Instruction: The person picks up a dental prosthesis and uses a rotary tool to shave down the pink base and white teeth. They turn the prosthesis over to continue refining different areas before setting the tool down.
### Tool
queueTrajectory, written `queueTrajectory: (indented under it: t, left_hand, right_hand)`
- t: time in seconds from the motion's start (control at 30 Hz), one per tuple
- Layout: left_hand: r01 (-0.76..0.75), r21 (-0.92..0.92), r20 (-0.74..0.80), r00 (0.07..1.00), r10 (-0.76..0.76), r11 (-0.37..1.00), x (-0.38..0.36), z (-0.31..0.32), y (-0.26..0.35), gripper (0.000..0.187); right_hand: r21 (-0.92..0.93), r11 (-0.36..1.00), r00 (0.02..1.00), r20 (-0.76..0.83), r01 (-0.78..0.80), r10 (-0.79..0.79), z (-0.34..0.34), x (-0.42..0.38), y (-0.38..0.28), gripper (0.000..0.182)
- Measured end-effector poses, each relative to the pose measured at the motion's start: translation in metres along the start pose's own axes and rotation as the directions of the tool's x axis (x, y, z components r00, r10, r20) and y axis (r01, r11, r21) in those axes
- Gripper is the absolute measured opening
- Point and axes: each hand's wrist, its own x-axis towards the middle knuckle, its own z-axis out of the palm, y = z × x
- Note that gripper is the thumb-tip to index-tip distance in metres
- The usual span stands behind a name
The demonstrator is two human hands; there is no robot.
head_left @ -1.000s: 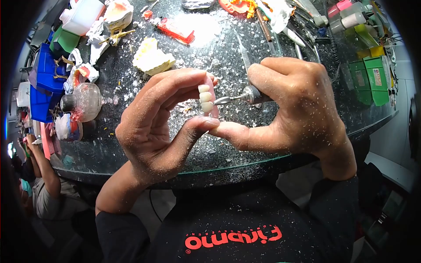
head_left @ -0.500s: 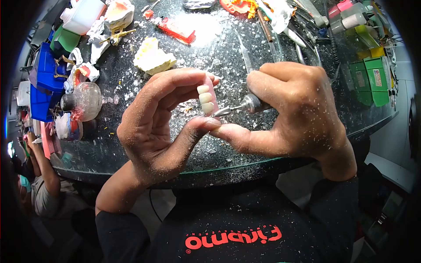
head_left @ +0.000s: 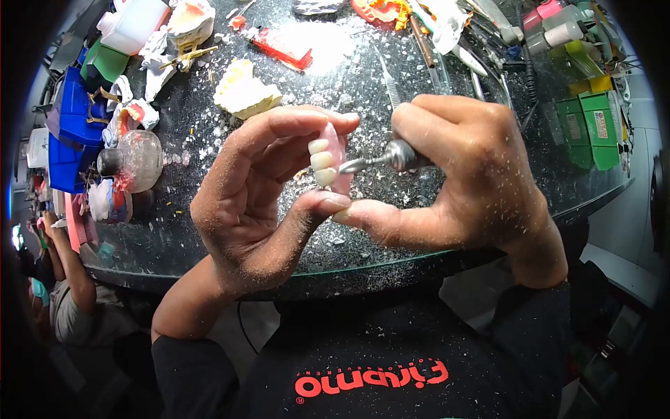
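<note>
1. Pinching a small pink partial denture (head_left: 329, 159) with three pale teeth, the left hand (head_left: 258, 202) holds it upright above the near edge of the tabletop (head_left: 391, 244), fingers (head_left: 307, 120) closed on its top and thumb under its base.
2. The right hand (head_left: 467, 174) wraps shut around a rotary handpiece (head_left: 401, 155), whose bur tip (head_left: 349, 165) meets the pink base just beside the teeth.
3. The right thumb rests against the left thumb, steadying both.
4. By my judgement the step in hand is trimming the acrylic edge.
5. A further pass calls for light pressure, keeping the bur off the teeth and the brace unbroken.
6. A plaster cast (head_left: 244, 91) lies toward the far edge, amid grinding dust.
</note>
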Motion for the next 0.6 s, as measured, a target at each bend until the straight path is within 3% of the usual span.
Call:
queueTrajectory:
  t: [0.13,0.23,0.33,0.43,0.53,0.6]
  left_hand:
    - [0.004,-0.036,0.004,1.000,-0.004,0.999,-0.0002,0.0015,-0.0015,0.057]
    - [0.002,-0.070,0.012,1.000,-0.001,0.998,-0.0003,0.0009,-0.0018,0.056]
    - [-0.010,-0.094,0.031,0.999,0.013,0.996,0.0002,0.0010,-0.0031,0.055]
    - [-0.021,-0.095,0.043,0.999,0.025,0.995,0.0011,0.0004,-0.0028,0.055]
    - [-0.022,-0.094,0.054,0.998,0.027,0.995,0.0008,-0.0001,-0.0025,0.055]
    - [-0.023,-0.099,0.054,0.998,0.028,0.995,0.0008,0.0006,-0.0019,0.055]
  right_hand:
    - [0.019,1.000,0.997,0.082,0.009,-0.011,-0.0043,-0.0006,-0.0046,0.056]
    - [0.017,1.000,1.000,-0.007,0.005,-0.005,0.0006,0.0005,-0.0001,0.054]
    - [0.050,0.998,0.998,0.055,0.027,-0.030,-0.0011,-0.0010,-0.0047,0.053]
    - [0.042,0.999,1.000,-0.019,0.017,-0.016,0.0001,0.0005,-0.0009,0.052]
    - [0.066,0.998,0.998,0.059,0.012,-0.016,-0.0003,-0.0016,-0.0037,0.053]
    - [0.048,0.999,1.000,0.015,0.016,-0.017,0.0000,-0.0009,-0.0035,0.055]
